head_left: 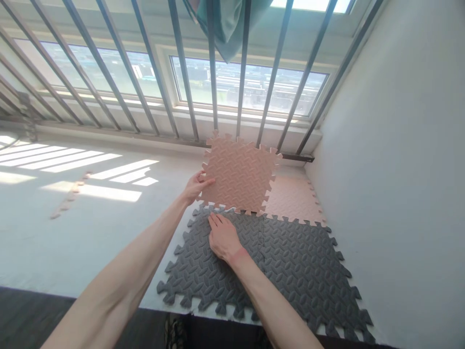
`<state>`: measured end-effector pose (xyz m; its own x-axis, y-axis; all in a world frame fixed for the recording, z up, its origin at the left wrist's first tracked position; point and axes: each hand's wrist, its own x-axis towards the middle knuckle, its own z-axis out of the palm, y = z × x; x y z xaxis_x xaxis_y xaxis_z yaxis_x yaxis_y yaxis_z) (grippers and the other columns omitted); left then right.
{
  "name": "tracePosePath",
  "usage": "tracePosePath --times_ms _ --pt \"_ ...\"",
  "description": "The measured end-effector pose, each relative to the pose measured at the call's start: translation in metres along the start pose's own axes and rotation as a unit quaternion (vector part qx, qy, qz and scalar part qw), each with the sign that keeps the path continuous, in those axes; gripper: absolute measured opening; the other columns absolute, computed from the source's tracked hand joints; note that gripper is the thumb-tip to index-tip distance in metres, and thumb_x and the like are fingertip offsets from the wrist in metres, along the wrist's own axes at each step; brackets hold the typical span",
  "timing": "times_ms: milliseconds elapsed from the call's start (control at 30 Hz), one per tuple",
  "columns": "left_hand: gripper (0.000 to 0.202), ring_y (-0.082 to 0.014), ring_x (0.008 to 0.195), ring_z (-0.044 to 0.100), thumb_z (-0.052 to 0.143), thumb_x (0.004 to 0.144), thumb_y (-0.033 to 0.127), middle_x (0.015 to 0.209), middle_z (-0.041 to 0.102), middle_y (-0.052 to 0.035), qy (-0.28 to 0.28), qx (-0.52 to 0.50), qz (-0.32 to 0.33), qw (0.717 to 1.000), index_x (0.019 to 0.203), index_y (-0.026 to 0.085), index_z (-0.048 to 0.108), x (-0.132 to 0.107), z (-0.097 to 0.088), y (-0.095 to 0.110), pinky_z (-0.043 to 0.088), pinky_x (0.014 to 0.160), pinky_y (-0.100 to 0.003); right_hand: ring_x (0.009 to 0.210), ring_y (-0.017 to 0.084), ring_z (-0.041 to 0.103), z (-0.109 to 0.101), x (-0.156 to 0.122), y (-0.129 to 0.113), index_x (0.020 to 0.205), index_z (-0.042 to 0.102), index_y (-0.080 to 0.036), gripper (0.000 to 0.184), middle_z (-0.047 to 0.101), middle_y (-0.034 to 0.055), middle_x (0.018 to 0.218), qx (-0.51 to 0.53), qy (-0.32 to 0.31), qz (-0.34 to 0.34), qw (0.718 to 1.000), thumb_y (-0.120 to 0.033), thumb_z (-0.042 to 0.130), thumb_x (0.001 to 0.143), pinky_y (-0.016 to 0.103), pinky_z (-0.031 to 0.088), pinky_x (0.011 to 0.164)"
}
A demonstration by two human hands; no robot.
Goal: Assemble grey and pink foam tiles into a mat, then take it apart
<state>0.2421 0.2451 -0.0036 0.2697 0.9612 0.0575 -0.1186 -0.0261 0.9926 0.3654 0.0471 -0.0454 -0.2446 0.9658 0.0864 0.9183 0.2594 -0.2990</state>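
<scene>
A white wall (410, 169) rises at the right, beside a white ledge (90, 242) striped with sunlight at its far left; a metal railing (184, 72) runs along the back, before the windows. On the ledge lie two dark gray interlocking foam tiles, the right gray tile (301, 266) joined to the left gray tile (207, 257). The raised pink foam tile (238, 174) is tilted up behind the left one, beside a flat pink foam tile (296, 196) near the wall. The left hand (196, 188) pinches the raised tile's left edge, thumb in front. The right hand (223, 236) rests palm down, fingers extended and holding nothing, on the left gray tile. A thin pink edge strip (70, 196) lies well apart, at left.
</scene>
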Motion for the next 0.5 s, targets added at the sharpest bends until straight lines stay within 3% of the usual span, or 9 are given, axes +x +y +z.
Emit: tracePosePath --times_ms 100,200,333,500 --pt "0.083 -0.0267 0.083 0.079 0.104 0.051 0.056 0.090 0.082 -0.0047 0.015 0.005 0.005 1.000 0.115 0.021 0.065 0.000 0.000 0.001 0.066 0.075 -0.038 0.149 0.030 0.050 -0.014 -0.020 0.011 0.155 0.055 -0.005 0.057 0.053 0.0186 0.166 -0.017 0.044 0.094 0.994 -0.030 0.047 0.104 0.045 0.040 0.124" --pt "0.085 -0.0270 0.085 0.080 0.104 0.051 0.057 0.091 0.082 -0.0046 0.023 0.016 -0.005 1.000 0.116 0.022 0.062 -0.001 -0.001 -0.002 0.066 0.075 -0.038 0.151 0.036 0.047 -0.027 -0.037 0.029 0.153 0.057 -0.003 0.058 0.045 0.0245 0.170 -0.067 0.047 0.200 0.976 -0.033 0.049 0.104 0.052 0.040 0.123" --pt "0.084 -0.0285 0.088 0.080 0.103 0.051 0.060 0.089 0.081 -0.0039 0.024 0.024 -0.015 0.999 0.114 0.022 0.062 -0.004 -0.002 -0.005 0.066 0.075 -0.039 0.156 0.036 0.044 -0.026 -0.043 0.048 0.158 0.051 -0.004 0.059 0.037 0.0232 0.174 -0.083 0.000 0.199 0.977 -0.032 0.046 0.107 0.050 0.043 0.121" --pt "0.086 -0.0289 0.087 0.079 0.104 0.048 0.058 0.087 0.080 -0.0035 0.028 0.010 -0.010 1.000 0.114 0.022 0.062 -0.005 -0.002 -0.003 0.066 0.075 -0.039 0.161 0.037 0.038 -0.010 -0.048 0.056 0.164 0.044 -0.004 0.061 0.031 0.0232 0.176 -0.087 0.006 0.174 0.981 -0.030 0.043 0.109 0.053 0.040 0.125"
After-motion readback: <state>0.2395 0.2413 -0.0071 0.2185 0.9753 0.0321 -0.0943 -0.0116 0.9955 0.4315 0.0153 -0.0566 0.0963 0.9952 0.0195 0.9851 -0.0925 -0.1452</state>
